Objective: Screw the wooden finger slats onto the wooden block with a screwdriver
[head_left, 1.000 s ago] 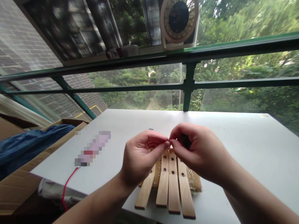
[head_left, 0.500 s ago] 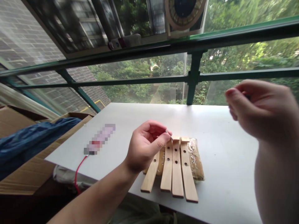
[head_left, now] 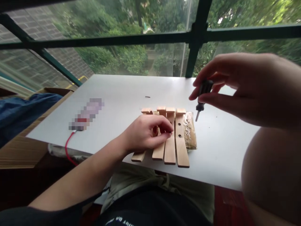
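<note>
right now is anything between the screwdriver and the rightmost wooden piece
Nothing visible does: the screwdriver, in the right hand, has open air to the rightmost wooden piece. The left hand partly covers only pieces left of it.

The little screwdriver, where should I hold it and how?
Probably by its thick black handle, coming from the right, as the right hand does: that wider end sits uppermost, while the thin metal shaft points down.

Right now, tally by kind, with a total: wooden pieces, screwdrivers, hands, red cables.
Wooden pieces: 4
Screwdriver: 1
Hands: 2
Red cable: 1
Total: 8
</note>
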A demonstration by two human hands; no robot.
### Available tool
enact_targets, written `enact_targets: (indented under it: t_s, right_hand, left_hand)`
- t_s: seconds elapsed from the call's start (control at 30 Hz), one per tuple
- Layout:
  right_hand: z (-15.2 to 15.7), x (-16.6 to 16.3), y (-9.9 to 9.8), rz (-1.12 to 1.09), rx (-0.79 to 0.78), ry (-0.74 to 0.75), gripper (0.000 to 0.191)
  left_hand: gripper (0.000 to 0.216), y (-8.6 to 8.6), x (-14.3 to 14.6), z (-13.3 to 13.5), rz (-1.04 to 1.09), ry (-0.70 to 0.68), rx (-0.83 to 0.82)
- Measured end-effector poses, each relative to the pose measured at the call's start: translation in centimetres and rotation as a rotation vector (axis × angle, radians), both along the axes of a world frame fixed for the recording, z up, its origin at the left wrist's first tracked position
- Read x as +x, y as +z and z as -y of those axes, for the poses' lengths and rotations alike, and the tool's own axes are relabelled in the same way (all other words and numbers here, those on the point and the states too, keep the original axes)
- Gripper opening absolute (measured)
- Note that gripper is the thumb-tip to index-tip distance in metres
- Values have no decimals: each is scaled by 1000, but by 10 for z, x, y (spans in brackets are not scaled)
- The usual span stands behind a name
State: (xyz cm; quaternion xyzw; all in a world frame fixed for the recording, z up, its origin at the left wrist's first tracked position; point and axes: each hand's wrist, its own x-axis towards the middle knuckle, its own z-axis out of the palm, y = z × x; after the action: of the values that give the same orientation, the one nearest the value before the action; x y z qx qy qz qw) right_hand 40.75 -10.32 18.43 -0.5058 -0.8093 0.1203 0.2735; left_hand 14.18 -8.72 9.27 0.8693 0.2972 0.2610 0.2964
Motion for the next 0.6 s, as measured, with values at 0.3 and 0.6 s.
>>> enact_targets:
  t_s: [0.3, 0.6]
  right_hand:
    - [-7, -21, -15, -84, -69, 254, 20]
    - [-9, -27, -15, -13, -14, 296, 16]
  left_hand:
    - [17, -5, -3, -10, -60, -24, -28]
    - [15, -9, -1, -14, -63, -56, 67]
